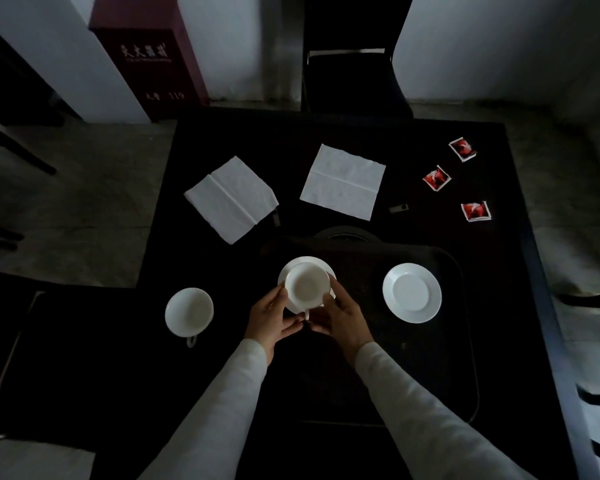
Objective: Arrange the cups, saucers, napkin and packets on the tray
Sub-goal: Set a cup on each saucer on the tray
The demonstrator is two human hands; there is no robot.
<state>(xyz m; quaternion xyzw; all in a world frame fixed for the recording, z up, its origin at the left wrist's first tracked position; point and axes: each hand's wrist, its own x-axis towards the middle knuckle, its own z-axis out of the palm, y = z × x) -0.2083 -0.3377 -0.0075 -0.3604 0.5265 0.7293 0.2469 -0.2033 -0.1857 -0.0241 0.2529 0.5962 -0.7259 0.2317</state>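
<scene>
On the dark rectangular tray (465,306), our left hand (271,320) and right hand (343,317) clasp a white ceramic cup (307,284) over its white saucer (321,266). We judge the second saucer (412,292) placed; another cup (189,311), two white napkins (231,199) and three red packets (437,178) remain outside.

Cup (307,285) and hands (305,315) hide most of the saucer (321,266).

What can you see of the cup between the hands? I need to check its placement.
The cup is white, glossy, ceramic-looking, upright and empty. It sits on a white saucer on the dark tray, its small handle pointing toward the person. The left hand and right hand cup its sides.
</scene>
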